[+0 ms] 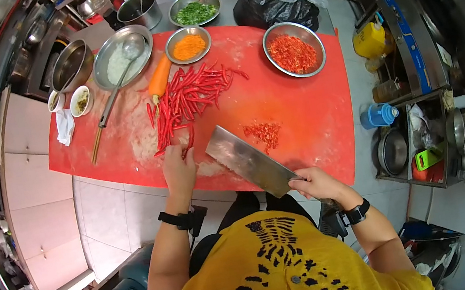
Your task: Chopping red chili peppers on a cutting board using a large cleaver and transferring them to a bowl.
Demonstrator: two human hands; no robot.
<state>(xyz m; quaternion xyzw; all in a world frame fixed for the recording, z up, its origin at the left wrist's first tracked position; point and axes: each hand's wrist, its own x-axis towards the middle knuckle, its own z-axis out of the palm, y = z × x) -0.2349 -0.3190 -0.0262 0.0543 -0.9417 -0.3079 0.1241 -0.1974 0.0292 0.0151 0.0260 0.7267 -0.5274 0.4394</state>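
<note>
My left hand [179, 165] is at the near edge of a heap of whole red chili peppers [191, 92], with a red chili [190, 137] between its thumb and fingers. The palm side is hidden from me. In my right hand [315, 183] is the handle of a wide cleaver [248, 158]. Its blade lies tilted low over the red cutting board [315, 117], pointing up and left. Just beyond the blade sits a small patch of chopped red chili [264, 134]. A peeled carrot [160, 76] rests beside the heap on its left.
Metal bowls hold chopped chili [292, 53], minced orange food [189, 47] and chopped greens [195, 13]. A ladle [118, 83] leans in a basin [142, 31] of white food. Chopsticks [96, 145] lie on the board's left. A black plastic bag [273, 2] stands behind.
</note>
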